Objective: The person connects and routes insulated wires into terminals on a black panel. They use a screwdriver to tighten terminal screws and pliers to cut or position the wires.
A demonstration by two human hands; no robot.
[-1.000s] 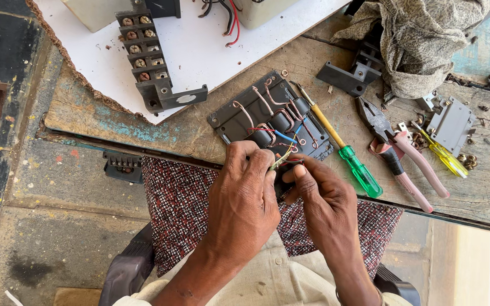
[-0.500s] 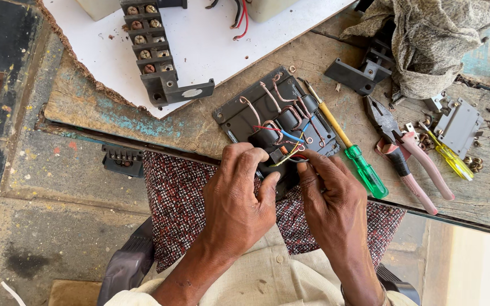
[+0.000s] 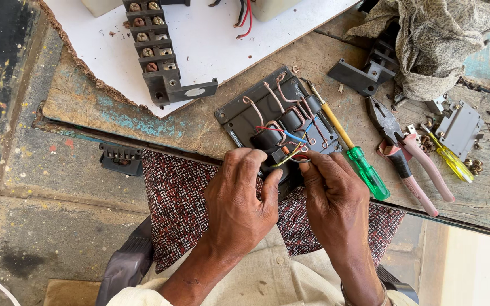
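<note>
Grey switch plate (image 3: 267, 116): lies on the wooden bench edge, copper wire loops on its back, near end under both hands
White board (image 3: 211, 39): behind the plate, carrying a black terminal strip (image 3: 154, 54) with a pale oval label
Left hand (image 3: 242, 201): fingers clamp the plate's near edge
Right hand (image 3: 333, 195): fingertips pinch a yellow wire (image 3: 290, 156) at the plate
Green-handled screwdriver (image 3: 355, 153): just right of the plate

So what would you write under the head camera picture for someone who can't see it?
Two hands, left hand and right hand, hold a dark switch plate with copper and coloured wires at the edge of a worn wooden bench. A green-handled screwdriver and pink-handled pliers lie to the right.
</note>
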